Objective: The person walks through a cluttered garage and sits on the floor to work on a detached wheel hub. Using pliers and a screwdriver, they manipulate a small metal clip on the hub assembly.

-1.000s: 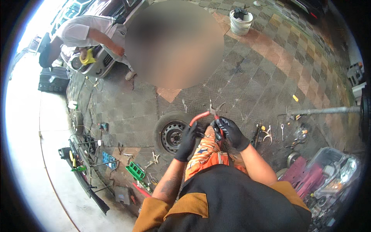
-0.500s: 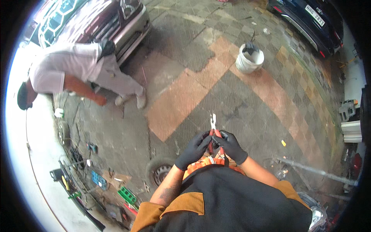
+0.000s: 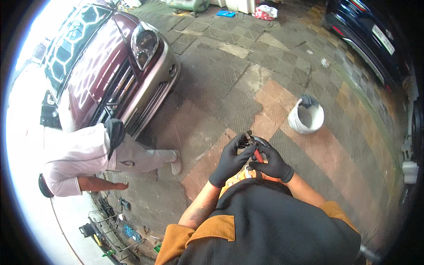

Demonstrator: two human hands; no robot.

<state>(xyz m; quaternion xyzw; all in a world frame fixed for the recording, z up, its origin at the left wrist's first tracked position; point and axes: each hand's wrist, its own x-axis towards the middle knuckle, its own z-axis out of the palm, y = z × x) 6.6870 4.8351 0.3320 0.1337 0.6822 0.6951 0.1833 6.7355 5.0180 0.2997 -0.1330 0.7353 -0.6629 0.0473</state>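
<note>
Both my hands wear black gloves and are together in front of my body. My right hand (image 3: pixel 273 164) is closed round the red handles of a pair of pliers (image 3: pixel 258 154). The metal jaws point up and to the left. My left hand (image 3: pixel 232 161) has its fingers curled at the jaw end of the pliers, touching them. A small dark shape shows by the jaws, too blurred to name. The fingertips of the left hand are partly hidden.
At left a person in light clothes (image 3: pixel 84 150) bends beside a maroon car (image 3: pixel 95 66). A white bucket (image 3: pixel 304 128) with a dark cloth (image 3: pixel 308 101) over its rim stands ahead on the tiles. A dark car (image 3: pixel 366 31) is at far right; tools (image 3: pixel 132 232) lie lower left.
The view has lifted and shifted. The pliers have turned from jaws pointing forward to jaws pointing left; my left hand has moved from the handles to the jaw end.
</note>
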